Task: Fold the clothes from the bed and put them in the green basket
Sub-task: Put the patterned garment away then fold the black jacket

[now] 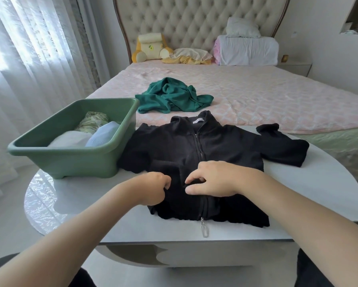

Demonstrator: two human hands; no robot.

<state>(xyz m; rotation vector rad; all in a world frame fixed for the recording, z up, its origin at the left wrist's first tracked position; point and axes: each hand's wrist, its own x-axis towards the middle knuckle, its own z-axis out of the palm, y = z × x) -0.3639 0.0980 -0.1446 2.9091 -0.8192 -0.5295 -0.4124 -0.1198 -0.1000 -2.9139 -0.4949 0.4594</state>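
Note:
A black zip-up jacket (221,150) lies face up on the white table (319,193), its right sleeve spread out and its left sleeve folded in over the front. My left hand (153,188) has curled fingers that grip the black cloth near the zip. My right hand (213,179) pinches the cloth just right of it. The green basket (74,160) stands at the table's left and holds several folded pieces. A crumpled dark green garment (172,98) lies on the pink bed (277,96) beyond the table.
Pillows, a folded duvet and a yellow cushion sit against the tufted headboard (194,19). White curtains (29,48) hang at the left. The table's front edge is close to me, with the jacket's zip pull (205,229) lying near it.

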